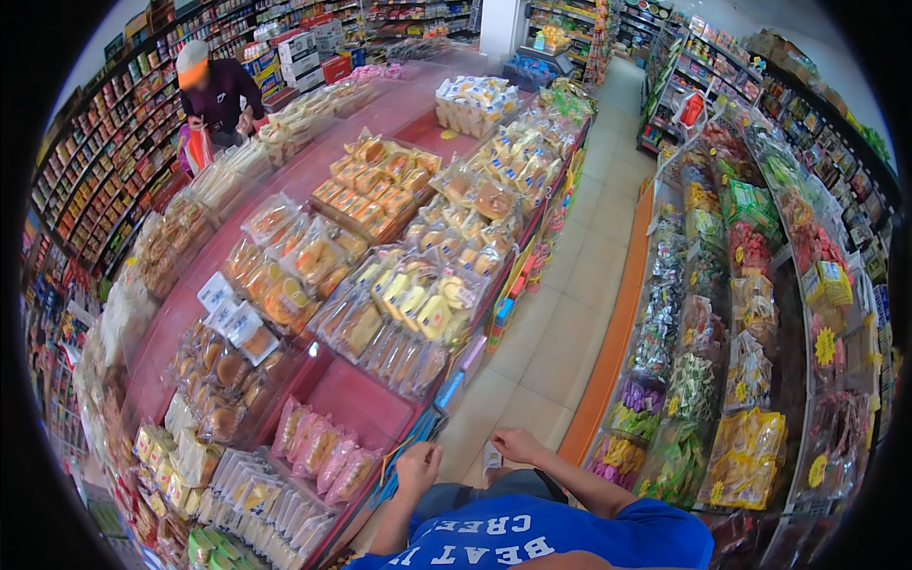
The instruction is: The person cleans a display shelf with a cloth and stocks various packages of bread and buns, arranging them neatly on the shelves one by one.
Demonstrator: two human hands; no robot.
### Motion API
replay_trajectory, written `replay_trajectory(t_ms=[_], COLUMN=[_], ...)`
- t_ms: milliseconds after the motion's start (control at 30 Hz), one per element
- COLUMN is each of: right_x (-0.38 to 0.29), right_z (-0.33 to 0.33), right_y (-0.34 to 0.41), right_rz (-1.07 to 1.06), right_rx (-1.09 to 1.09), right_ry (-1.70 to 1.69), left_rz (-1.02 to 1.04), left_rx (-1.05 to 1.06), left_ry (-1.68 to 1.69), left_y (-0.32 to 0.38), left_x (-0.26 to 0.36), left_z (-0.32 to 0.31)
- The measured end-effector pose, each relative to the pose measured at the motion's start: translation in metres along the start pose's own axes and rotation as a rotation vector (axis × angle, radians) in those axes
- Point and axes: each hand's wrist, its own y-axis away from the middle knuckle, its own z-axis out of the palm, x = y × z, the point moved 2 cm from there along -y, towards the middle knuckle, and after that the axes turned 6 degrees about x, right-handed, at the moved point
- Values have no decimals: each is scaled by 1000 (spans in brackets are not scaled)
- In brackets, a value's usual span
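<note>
My left hand [419, 463] is a loose fist beside the edge of a bread and cake display, near pink-wrapped buns [324, 452] and blue hanging packets [405, 456]. Nothing shows in it. My right hand [514, 447] has its fingers curled in, over the tiled aisle, with no item visible in it; the palm is hidden. A white shoe [493, 456] shows just below it. On the display's red shelf lie bagged flat cakes [402, 356], yellow-wrapped cakes [427, 296], round buns [221, 377] and orange-wrapped cakes [377, 185].
A candy rack [691, 335] with clear bins of wrapped sweets stands right of the aisle [541, 328], on an orange base [613, 335]. Another person [221, 100] in a cap and dark top stands across the display at the upper left, beside stocked wall shelves [121, 157].
</note>
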Motion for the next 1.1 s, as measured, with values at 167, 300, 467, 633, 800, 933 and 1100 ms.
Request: replay_trajectory(t_ms=[167,300,467,633,800,933,1100], right_x=[47,48,24,-1,15,28,61], right_z=[-51,-52,-23,-21,-26,-36,-64], right_y=[-16,-49,-91,-120,-143,-166,-191], right_rz=[54,-31,-187,-241,-276,-327,-322], right_rx=[41,137,55,-150,-251,-312,-371], right_ry=[9,-70,-89,-32,71,129,125], left_rz=[142,119,117,191,157,116,101], left_rx=[-135,-249,-277,-163,-14,9,42], left_ry=[27,-22,-79,-81,-30,-76,-131], left_y=[-25,-32,-63,-114,-154,-157,-172], left_x=[48,51,39,24,27,16,25], left_z=[56,64,58,56,50,54,78])
